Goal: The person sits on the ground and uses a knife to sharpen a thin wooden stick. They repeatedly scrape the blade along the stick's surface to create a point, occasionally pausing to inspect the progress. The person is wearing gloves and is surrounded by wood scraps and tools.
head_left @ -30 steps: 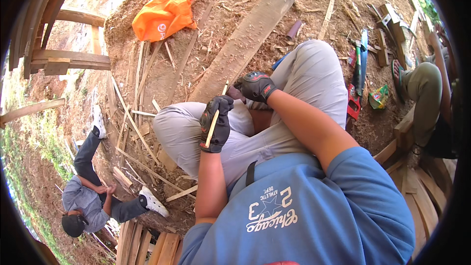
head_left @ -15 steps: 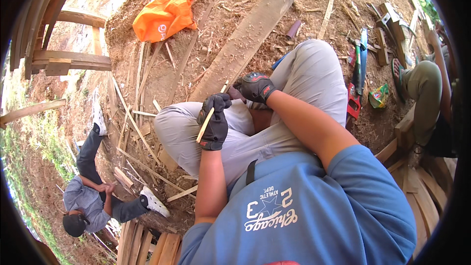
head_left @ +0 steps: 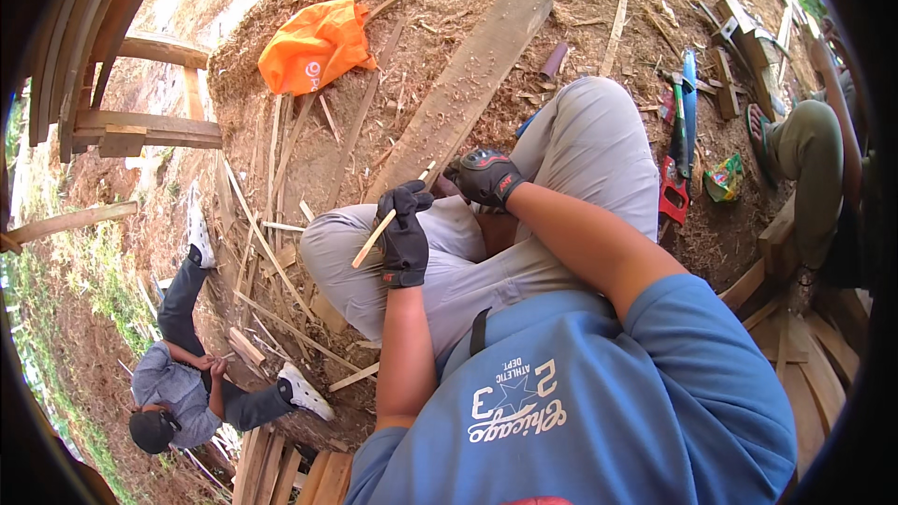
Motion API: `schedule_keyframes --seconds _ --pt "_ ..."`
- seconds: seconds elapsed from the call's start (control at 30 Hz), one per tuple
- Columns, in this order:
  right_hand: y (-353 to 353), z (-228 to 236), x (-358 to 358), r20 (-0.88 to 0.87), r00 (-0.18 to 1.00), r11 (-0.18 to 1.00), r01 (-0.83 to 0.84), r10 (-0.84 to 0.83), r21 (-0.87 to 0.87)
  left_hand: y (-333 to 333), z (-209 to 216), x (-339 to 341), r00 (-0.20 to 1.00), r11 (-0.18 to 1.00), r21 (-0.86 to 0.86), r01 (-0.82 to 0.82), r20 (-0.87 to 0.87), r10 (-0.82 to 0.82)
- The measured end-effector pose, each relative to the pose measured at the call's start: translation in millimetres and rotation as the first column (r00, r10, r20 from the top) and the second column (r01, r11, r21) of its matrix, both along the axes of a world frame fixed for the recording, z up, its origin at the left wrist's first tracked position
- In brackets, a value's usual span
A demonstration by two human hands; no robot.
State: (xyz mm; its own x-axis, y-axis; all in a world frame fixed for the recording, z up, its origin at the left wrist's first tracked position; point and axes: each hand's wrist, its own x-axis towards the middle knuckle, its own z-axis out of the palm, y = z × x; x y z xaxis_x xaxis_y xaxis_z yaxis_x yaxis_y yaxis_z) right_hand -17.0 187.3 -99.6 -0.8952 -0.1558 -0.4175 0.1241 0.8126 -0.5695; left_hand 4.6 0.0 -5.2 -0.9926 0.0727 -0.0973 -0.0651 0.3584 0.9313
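Near the plank's (head_left: pixel 468 84) closer end, I see the left hand (head_left: pixel 406 239), fingers pinching a pale stick (head_left: pixel 375 238), probably light, stiff, best held mid-length; the right hand's (head_left: pixel 487 178) closure I cannot tell.

Blue short-sleeved T-shirt (head_left: pixel 608 383) with white lettering, pale grey trousers (head_left: pixel 599 150), black gloves (head_left: pixel 405 248) with red markings

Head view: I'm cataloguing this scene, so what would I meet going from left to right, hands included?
Crumpled orange bag, black-gloved left hand, black-gloved right hand, purplish-brown cylinder, red saw handle, shiny green-and-yellow packet.
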Motion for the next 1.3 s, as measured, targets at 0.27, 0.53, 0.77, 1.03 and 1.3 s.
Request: schedule_keyframes --seconds 0.27,0.53,0.77,1.03,1.3 --pt "-7.6 -26.3 0.5 -0.021 0.998 0.994 0.052 -0.054 -0.100 -2.5 -10.9 -4.0 0.998 0.997 0.049 -0.055 0.021 0.054" --pt "-3.1 -13.2 2.0 -0.007 0.999 0.995 0.032 -0.033 -0.092 -3.1 -4.6 -6.4 0.993 0.996 0.015 -0.092 0.075 0.091" --pt "-2.0 1.5 -1.5 0.074 0.997 1.000 0.008 -0.007 -0.006 -0.1 -7.3 -6.9 0.993 0.988 0.107 -0.114 0.056 0.108" --pt "4.2 16.9 -1.8 0.080 0.990 0.992 0.121 -0.117 -0.043 -6.5 -7.2 -14.3 0.965 0.937 0.236 -0.257 0.107 0.238" --pt "45.4 5.5 -19.2 0.542 0.701 0.274 0.695 -0.463 -0.665 -50.3 -14.7 -26.5 0.922 0.560 0.744 -0.364 0.373 0.103"
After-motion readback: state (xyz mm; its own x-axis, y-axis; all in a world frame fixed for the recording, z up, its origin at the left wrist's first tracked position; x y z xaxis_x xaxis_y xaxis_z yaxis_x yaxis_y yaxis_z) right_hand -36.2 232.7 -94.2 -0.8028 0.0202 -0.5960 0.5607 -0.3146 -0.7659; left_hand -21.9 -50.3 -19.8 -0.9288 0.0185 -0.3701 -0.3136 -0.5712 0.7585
